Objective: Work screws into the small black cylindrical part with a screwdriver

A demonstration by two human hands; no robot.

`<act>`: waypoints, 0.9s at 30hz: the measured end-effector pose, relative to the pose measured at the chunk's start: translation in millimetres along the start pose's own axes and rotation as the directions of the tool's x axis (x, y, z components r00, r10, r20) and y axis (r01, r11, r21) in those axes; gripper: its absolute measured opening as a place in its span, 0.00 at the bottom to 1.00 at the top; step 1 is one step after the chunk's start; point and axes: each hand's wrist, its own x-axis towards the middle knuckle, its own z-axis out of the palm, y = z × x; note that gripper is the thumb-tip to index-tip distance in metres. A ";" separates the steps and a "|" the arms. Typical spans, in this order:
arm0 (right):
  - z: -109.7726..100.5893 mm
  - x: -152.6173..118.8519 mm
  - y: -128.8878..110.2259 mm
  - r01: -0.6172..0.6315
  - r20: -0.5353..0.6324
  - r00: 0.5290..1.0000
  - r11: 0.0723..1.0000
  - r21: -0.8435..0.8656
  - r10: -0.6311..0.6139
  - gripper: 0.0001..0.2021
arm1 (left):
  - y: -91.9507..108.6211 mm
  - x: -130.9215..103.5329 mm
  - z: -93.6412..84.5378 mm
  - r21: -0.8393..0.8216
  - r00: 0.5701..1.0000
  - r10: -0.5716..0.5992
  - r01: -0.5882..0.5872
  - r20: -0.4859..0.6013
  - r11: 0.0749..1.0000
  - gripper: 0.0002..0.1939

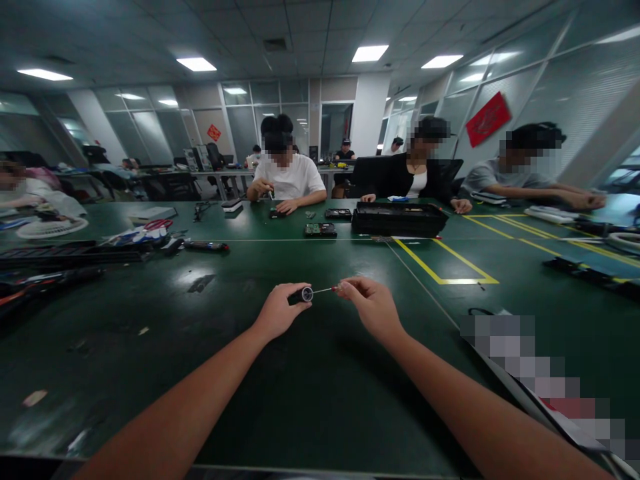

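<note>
My left hand [279, 311] is closed around a short black cylindrical object [301, 295], whose round, light-rimmed end faces to the right. In my right hand [369, 303] a small screwdriver [334, 289] with a red part and a thin metal shaft is pinched. The shaft points left, and its tip is at the round end of the black object; whether it touches inside is too small to tell. Both hands are above the green table [280, 400].
Across the table people work near a circuit-board device [321, 230] and a black tray [400, 220]. Tools, including a black screwdriver-like tool [206, 246] and red scissors [159, 225], lie at the left. A partly blurred sheet [545, 387] is at the right.
</note>
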 end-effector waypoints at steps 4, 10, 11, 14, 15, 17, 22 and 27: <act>-1.3 -1.6 -0.7 0.019 -0.048 0.998 0.949 -0.315 -0.036 0.24 | -0.5 -0.1 0.5 0.020 1.000 0.019 -0.019 0.004 1.000 0.22; -2.4 -0.7 -1.3 0.127 0.033 0.992 0.914 -0.387 -0.124 0.19 | -4.6 0.7 0.2 0.031 0.999 0.050 -0.049 -0.008 0.998 0.21; -2.4 -0.8 -1.6 0.154 0.057 0.988 0.919 -0.362 -0.143 0.15 | -5.2 0.8 0.1 0.033 0.999 0.050 -0.050 -0.012 0.998 0.21; -1.4 -2.0 -3.2 0.209 0.088 0.977 0.943 -0.260 -0.193 0.10 | -4.0 0.8 0.2 0.050 0.998 0.054 -0.054 -0.010 0.997 0.20; -0.9 -2.6 -3.9 0.210 0.087 0.977 0.949 -0.237 -0.194 0.10 | -2.7 0.6 0.4 0.057 0.998 0.057 -0.057 -0.004 0.997 0.20; -0.1 -3.4 -5.5 0.181 0.080 0.983 0.957 -0.228 -0.167 0.09 | 0.3 0.1 0.8 0.066 0.998 0.065 -0.065 0.008 0.996 0.20; 0.8 -2.9 -7.5 0.081 0.047 0.996 0.950 -0.302 -0.070 0.18 | 3.6 -0.8 0.6 0.064 0.997 0.072 -0.072 0.011 0.995 0.20; 4.3 -5.6 -7.3 0.092 0.099 0.993 0.964 -0.251 -0.069 0.16 | 3.0 0.0 -0.7 0.071 0.998 0.065 -0.065 0.003 0.995 0.20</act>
